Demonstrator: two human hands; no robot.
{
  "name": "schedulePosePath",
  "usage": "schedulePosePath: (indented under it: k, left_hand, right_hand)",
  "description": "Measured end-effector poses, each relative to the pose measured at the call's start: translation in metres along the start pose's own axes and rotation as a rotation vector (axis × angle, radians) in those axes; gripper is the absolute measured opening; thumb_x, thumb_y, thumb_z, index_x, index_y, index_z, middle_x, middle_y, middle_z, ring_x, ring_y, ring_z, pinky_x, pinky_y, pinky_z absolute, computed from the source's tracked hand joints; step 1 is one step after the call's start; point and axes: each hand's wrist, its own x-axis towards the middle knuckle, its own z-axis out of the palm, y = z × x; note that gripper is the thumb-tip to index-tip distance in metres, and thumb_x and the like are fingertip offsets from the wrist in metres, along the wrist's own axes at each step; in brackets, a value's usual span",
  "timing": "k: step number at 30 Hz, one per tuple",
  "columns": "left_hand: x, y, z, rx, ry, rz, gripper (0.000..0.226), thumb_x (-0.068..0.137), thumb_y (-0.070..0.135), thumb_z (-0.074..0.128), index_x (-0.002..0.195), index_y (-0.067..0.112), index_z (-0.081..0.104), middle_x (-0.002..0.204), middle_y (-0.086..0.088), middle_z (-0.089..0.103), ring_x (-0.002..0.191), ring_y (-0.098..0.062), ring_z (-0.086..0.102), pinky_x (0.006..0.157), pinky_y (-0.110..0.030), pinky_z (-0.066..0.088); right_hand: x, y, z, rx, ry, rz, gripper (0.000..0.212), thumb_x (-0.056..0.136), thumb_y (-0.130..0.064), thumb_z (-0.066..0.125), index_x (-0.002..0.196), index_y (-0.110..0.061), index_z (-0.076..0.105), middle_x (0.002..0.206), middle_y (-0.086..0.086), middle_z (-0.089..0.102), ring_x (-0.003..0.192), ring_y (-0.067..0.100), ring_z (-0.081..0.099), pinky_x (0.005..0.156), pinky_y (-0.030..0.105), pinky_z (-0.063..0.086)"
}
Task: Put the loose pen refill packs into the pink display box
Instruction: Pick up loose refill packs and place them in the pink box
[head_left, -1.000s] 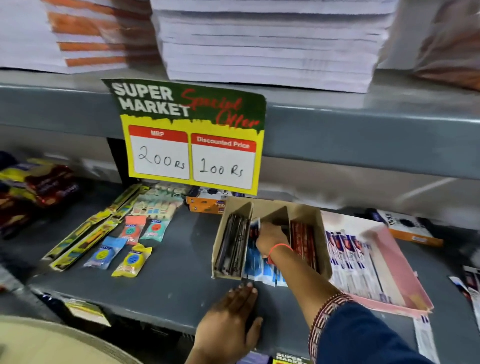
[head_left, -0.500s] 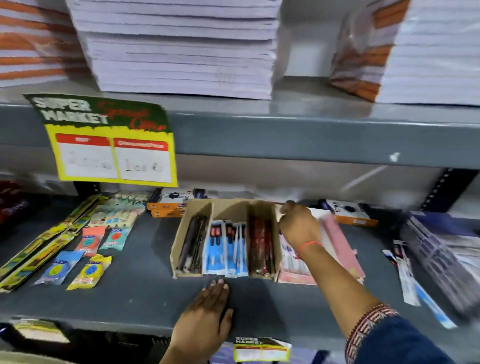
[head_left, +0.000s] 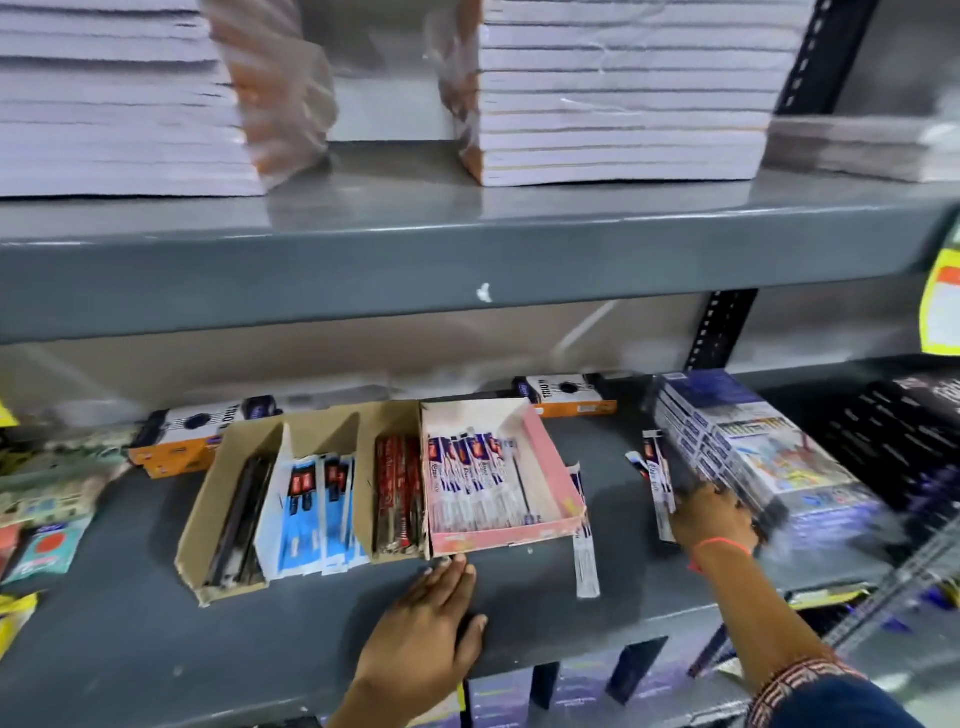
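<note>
The pink display box (head_left: 551, 470) stands open on the grey shelf, with several white-and-blue refill packs (head_left: 470, 480) lying inside. One loose refill pack (head_left: 585, 558) lies on the shelf just right of the box. More loose packs (head_left: 655, 470) lie further right, beside a stack of blue boxes. My right hand (head_left: 714, 517) rests on the near end of those packs, fingers curled and blurred, so a grip is unclear. My left hand (head_left: 431, 631) lies flat on the shelf, its fingertips touching the pink box's front corner.
A brown cardboard tray (head_left: 221, 501) with three compartments of pens and packs adjoins the pink box on the left. Orange-and-white boxes (head_left: 569, 396) sit behind. The stack of blue boxes (head_left: 753, 452) is at the right. An upper shelf (head_left: 467, 260) with notebook stacks overhangs.
My right hand left the brown tray, passed over the pink box and reached right to the loose packs. The view swung right. My left hand stayed flat on the shelf.
</note>
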Motion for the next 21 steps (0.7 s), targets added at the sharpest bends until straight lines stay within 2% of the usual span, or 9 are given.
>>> schedulePosePath:
  k: [4, 5, 7, 11, 13, 17, 19, 21]
  left_hand:
    - [0.000, 0.000, 0.002, 0.008, 0.022, -0.009, 0.046, 0.062, 0.049, 0.064, 0.097, 0.022, 0.077, 0.103, 0.008, 0.073, 0.092, -0.008, 0.068, 0.095, -0.015, 0.030]
    - [0.001, 0.000, 0.003, 0.022, 0.023, -0.006, 0.046, 0.062, 0.050, 0.063, 0.097, 0.023, 0.076, 0.103, 0.008, 0.073, 0.093, -0.007, 0.068, 0.094, -0.015, 0.033]
    - [0.001, -0.001, 0.001, 0.031, 0.002, -0.007, 0.046, 0.063, 0.052, 0.063, 0.097, 0.024, 0.076, 0.104, 0.010, 0.072, 0.094, -0.006, 0.068, 0.087, -0.015, 0.043]
    - [0.001, 0.000, 0.000, 0.033, -0.010, -0.003, 0.050, 0.055, 0.055, 0.077, 0.095, 0.026, 0.077, 0.103, 0.011, 0.072, 0.092, -0.005, 0.068, 0.077, -0.015, 0.048]
    - [0.002, 0.000, -0.001, 0.036, -0.014, -0.012, 0.053, 0.052, 0.056, 0.080, 0.095, 0.025, 0.077, 0.102, 0.011, 0.072, 0.092, -0.005, 0.068, 0.073, -0.016, 0.051]
    - [0.001, 0.001, -0.004, 0.038, -0.017, -0.012, 0.054, 0.052, 0.053, 0.081, 0.096, 0.023, 0.077, 0.102, 0.009, 0.073, 0.092, -0.007, 0.069, 0.074, -0.019, 0.052]
    - [0.000, 0.001, -0.005, 0.037, -0.018, -0.005, 0.054, 0.052, 0.052, 0.082, 0.096, 0.022, 0.077, 0.102, 0.008, 0.073, 0.092, -0.008, 0.069, 0.074, -0.019, 0.052]
    - [0.001, 0.001, -0.006, 0.024, -0.034, -0.001, 0.054, 0.052, 0.052, 0.082, 0.095, 0.022, 0.077, 0.102, 0.008, 0.073, 0.091, -0.007, 0.069, 0.074, -0.019, 0.052]
  right_hand:
    - [0.011, -0.007, 0.002, 0.119, -0.125, -0.061, 0.040, 0.092, -0.011, 0.046, 0.127, 0.009, 0.044, 0.133, 0.029, 0.050, 0.123, 0.039, 0.050, 0.102, 0.042, 0.040]
    - [0.012, -0.011, 0.003, 0.128, -0.151, -0.081, 0.038, 0.092, -0.008, 0.046, 0.124, 0.012, 0.048, 0.131, 0.030, 0.053, 0.122, 0.040, 0.052, 0.101, 0.041, 0.041]
    - [0.012, -0.017, 0.005, 0.136, -0.178, -0.100, 0.036, 0.090, -0.008, 0.050, 0.120, 0.013, 0.054, 0.127, 0.031, 0.057, 0.118, 0.041, 0.055, 0.098, 0.040, 0.044]
    - [0.011, -0.027, 0.000, 0.077, -0.214, -0.120, 0.036, 0.082, -0.005, 0.060, 0.115, 0.009, 0.060, 0.119, 0.027, 0.064, 0.108, 0.038, 0.062, 0.085, 0.035, 0.050]
    - [0.011, -0.033, -0.005, 0.007, -0.179, -0.173, 0.033, 0.082, -0.005, 0.057, 0.113, 0.007, 0.061, 0.114, 0.026, 0.066, 0.102, 0.037, 0.065, 0.079, 0.034, 0.051]
    - [0.008, -0.048, -0.022, -0.122, -0.086, -0.274, 0.030, 0.085, -0.003, 0.050, 0.113, 0.002, 0.060, 0.112, 0.021, 0.067, 0.099, 0.036, 0.067, 0.087, 0.042, 0.056]
    - [0.008, -0.051, -0.033, -0.119, 0.035, -0.277, 0.029, 0.088, -0.004, 0.046, 0.113, 0.001, 0.060, 0.112, 0.021, 0.066, 0.100, 0.036, 0.067, 0.086, 0.041, 0.054]
    - [0.012, -0.052, -0.043, -0.002, 0.133, -0.280, 0.028, 0.086, -0.004, 0.052, 0.112, 0.001, 0.061, 0.110, 0.024, 0.066, 0.101, 0.038, 0.064, 0.084, 0.039, 0.051]
